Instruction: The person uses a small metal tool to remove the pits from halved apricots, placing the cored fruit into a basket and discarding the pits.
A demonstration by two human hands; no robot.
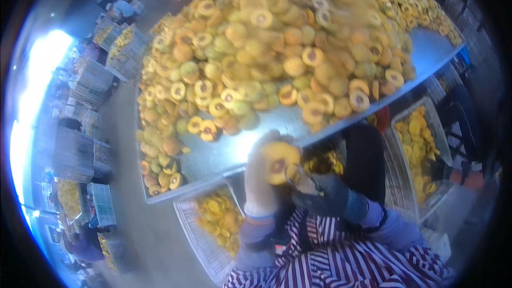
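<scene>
My left hand [258, 192], in a whitish glove, holds a halved yellow peach [286, 154] with its cut face and reddish-brown centre turned up. In a dark glove, my right hand [326, 198] grips a small pitting tool [299, 178]. Its tip meets the lower right of the cut face; blur hides its exact shape. Both hands are just off the near edge of a metal table [216, 152]. On that table lies a large heap of halved peaches [248, 60], many with the pit side showing.
A white plastic crate [196, 224] of peach pieces stands below left. Another crate [444, 140] of peach pieces is at right, near a seated person's dark-trousered leg [460, 108]. Dark-clothed knee [364, 160] is beside my right hand. Stacked crates [74, 154] and other people are farther left.
</scene>
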